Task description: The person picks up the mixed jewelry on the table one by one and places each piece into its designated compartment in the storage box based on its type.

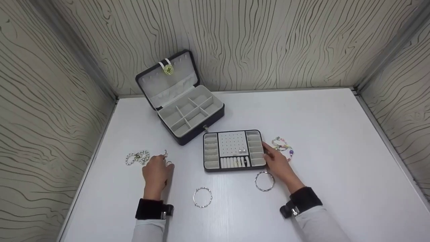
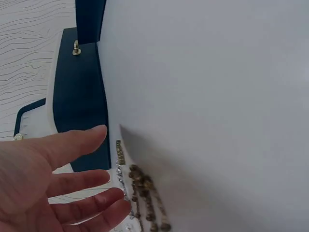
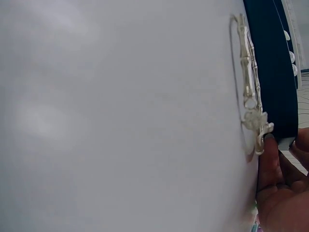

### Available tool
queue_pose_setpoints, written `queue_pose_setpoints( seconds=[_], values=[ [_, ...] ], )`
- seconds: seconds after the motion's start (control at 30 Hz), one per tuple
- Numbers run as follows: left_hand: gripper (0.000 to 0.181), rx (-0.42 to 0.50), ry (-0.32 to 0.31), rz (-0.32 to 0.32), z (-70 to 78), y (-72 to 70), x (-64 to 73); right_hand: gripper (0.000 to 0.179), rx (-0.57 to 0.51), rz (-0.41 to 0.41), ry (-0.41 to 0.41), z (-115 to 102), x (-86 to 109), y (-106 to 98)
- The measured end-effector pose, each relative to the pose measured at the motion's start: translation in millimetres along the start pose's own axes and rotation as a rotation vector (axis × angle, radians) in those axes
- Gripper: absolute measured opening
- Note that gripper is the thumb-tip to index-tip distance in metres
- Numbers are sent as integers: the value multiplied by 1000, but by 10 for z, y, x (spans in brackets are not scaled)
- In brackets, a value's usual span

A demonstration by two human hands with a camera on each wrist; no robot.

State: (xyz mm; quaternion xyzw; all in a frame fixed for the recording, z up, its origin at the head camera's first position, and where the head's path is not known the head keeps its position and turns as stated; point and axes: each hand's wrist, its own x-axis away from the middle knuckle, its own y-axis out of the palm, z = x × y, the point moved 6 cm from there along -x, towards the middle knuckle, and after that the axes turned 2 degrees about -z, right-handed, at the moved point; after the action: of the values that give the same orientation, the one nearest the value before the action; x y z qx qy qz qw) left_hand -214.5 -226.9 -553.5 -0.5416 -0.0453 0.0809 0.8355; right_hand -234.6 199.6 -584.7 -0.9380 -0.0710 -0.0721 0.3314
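Observation:
My left hand (image 1: 156, 172) hovers over the left of the table beside a white beaded bracelet (image 1: 144, 158). Its fingers are loosely extended in the left wrist view, with nothing visibly between them. Just past those fingertips lie a small shiny piece (image 1: 165, 154) and a ring-like loop (image 1: 169, 162). My right hand (image 1: 281, 167) grips the right edge of a dark-sided jewelry tray (image 1: 231, 139) near its front corner. That tray has side compartments, a pegboard holding pearl studs (image 1: 242, 151) and a ring row (image 1: 231, 162). A silver bangle (image 3: 246, 63) lies along its front side.
An open jewelry box (image 1: 184, 138) with bare divided compartments stands behind the tray, its lid (image 1: 174, 80) leaning back. Another silver bangle (image 1: 211, 199) lies near the front. A colourful beaded bracelet (image 1: 285, 146) lies right of the tray. Patterned walls border the table.

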Motion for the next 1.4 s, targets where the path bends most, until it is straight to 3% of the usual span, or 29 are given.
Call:
queue_pose_setpoints(
  seconds=[0.37, 0.83, 1.4],
  values=[
    [10, -18, 6, -37, 20, 41, -13, 51, 5, -12, -8, -17, -14, 2],
    [8, -34, -4, -26, 86, 44, -2, 51, 22, -16, 25, -29, -26, 18],
    [6, -8, -10, -50, 103, 47, -6, 50, -7, -11, 2, 5, -10, 17]
  ],
)
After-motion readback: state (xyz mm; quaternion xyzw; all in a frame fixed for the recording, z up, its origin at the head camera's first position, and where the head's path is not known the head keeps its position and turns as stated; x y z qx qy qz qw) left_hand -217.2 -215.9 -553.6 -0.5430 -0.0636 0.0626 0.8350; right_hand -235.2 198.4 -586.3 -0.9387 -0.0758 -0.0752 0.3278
